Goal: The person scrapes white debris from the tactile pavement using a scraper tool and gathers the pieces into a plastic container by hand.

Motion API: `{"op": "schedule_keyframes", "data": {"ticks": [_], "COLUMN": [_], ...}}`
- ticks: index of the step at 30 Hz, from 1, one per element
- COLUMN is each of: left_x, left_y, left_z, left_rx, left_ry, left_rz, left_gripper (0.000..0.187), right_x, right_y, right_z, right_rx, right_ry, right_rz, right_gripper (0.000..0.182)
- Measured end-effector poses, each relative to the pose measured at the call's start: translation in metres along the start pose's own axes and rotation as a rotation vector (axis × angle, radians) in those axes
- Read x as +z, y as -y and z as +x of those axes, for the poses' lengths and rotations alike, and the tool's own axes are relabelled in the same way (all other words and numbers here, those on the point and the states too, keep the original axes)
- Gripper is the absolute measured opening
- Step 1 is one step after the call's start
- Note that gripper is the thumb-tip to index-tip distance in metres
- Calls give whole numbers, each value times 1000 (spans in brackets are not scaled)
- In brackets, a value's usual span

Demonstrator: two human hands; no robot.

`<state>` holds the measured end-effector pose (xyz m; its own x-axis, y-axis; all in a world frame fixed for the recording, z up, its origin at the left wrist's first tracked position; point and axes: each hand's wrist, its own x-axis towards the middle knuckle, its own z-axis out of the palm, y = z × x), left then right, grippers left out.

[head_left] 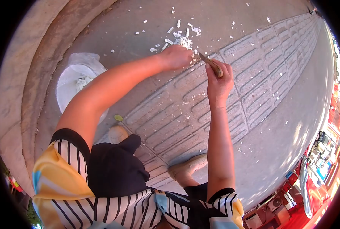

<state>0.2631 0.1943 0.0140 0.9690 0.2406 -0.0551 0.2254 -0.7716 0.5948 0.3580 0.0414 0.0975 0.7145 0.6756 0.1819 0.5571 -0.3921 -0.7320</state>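
My right hand (220,82) is closed around the wooden handle of a small knife (212,66), its dark blade pointing up and left toward my other hand. Just left of the blade, my left hand (176,57) has its fingers curled together; whatever they hold is too small or hidden to make out. Beyond the left hand, a pile of white pieces and shavings (183,41) lies on the pavement. Under my left forearm stands a white bucket (66,88) with a plastic bag at its rim and some white pieces inside, partly covered by the arm.
Textured paving tiles (254,76) run diagonally across the ground, dotted with white scraps. A curved stone edge (32,80) borders the left side. My shoes (189,166) are below my hands. A small yellow-green leaf (118,117) lies near the bucket. Red stalls or goods (311,194) stand at lower right.
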Motion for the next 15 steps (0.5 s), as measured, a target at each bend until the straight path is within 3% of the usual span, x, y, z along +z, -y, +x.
{"op": "schedule_keyframes", "data": {"ticks": [2, 5, 10, 15], "left_x": [-12, -23, -94, -233], "left_y": [-9, 3, -18, -43], "left_z": [-5, -12, -43, -116], "left_rx": [-206, -40, -15, 40], "left_ry": [-27, -10, -128, -561], "left_rz": [-174, -182, -277, 218], "left_gripper": [13, 10, 8, 5], "right_x": [-4, -7, -13, -23], "right_y": [-11, -8, -13, -20], "right_z": [5, 9, 10, 14], "right_rx": [5, 34, 93, 130], "right_ry": [-4, 84, 147, 192], "right_rz": [-32, -67, 35, 53], "right_gripper": [22, 23, 24, 24]}}
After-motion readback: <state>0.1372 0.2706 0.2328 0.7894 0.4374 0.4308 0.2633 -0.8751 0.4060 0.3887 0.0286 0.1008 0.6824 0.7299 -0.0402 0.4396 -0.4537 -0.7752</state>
